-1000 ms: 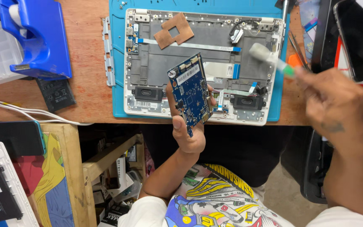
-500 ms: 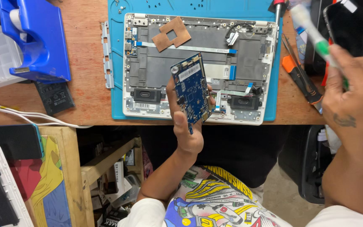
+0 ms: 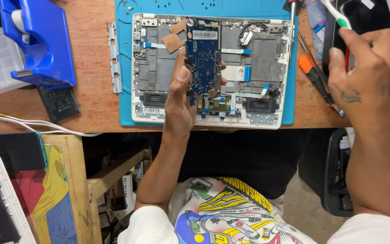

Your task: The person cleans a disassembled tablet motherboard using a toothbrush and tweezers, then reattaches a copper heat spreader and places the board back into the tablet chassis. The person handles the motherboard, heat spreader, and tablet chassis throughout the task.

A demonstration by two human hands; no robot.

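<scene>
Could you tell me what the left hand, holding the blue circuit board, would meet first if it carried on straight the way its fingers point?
The left hand points up the frame over the open laptop chassis; it would probably meet the copper-coloured plate first, though height is unclear.

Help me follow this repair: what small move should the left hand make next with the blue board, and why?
Probably lower the board flat into the open laptop. The left hand holds it over the middle bay, while the right hand is off to the side with a brush.
</scene>
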